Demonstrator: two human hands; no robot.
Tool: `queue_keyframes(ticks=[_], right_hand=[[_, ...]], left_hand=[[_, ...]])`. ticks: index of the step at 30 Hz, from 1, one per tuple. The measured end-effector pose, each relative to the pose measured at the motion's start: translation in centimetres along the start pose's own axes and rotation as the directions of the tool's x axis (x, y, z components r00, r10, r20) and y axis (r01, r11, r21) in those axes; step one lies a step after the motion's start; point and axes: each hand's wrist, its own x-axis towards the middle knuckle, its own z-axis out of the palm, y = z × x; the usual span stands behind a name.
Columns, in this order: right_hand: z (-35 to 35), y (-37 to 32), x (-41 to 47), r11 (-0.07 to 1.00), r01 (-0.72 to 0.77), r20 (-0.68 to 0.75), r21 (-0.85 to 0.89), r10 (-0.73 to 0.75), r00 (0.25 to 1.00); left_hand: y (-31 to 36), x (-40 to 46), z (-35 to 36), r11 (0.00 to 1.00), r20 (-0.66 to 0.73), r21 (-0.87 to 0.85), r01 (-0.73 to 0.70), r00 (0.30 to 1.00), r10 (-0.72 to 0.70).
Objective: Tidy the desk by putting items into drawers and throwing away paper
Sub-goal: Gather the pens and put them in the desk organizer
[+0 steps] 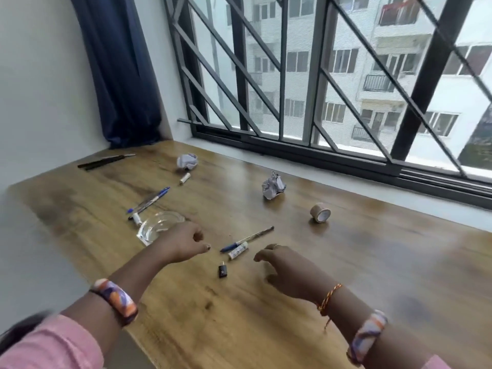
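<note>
My left hand hovers over the wooden desk with loosely curled fingers, holding nothing, just left of a blue pen and a small white tube. On the other side of them my right hand hovers too, fingers loosely bent and empty. A small black adapter lies between the two hands. Two crumpled paper balls lie farther back, one at the far left and one in the middle. A roll of brown tape stands to the right.
A clear glass ashtray sits partly behind my left hand. Blue pens, a small white marker, a short white tube and dark pens lie at the left. A barred window and a blue curtain stand behind the desk.
</note>
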Motion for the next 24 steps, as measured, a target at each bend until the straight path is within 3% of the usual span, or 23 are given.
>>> queue_keyframes(ticks=[6, 9, 16, 24], right_hand=[[1.1, -1.6, 3.8, 0.993, 0.114, -0.162, -0.002, -0.113, 0.98], [1.5, -2.8, 5.5, 0.986, 0.136, -0.215, -0.094, -0.153, 0.965], [1.2, -5.2, 8.9, 0.934, 0.103, -0.137, -0.341, -0.158, 0.978], [0.1, -5.5, 12.8, 0.939, -0.058, -0.037, -0.339, 0.048, 0.998]], left_hand=[[-0.9, -0.1, 0.2, 0.998, -0.026, -0.047, -0.029, 0.999, 0.028], [-1.3, 0.0, -0.4, 0.997, -0.068, -0.07, -0.027, 0.997, 0.022], [-5.9, 1.8, -4.2, 0.996, -0.209, -0.085, 0.026, 0.977, -0.043], [-15.2, 11.0, -9.0, 0.981, -0.289, 0.002, 0.195, 0.939, -0.186]])
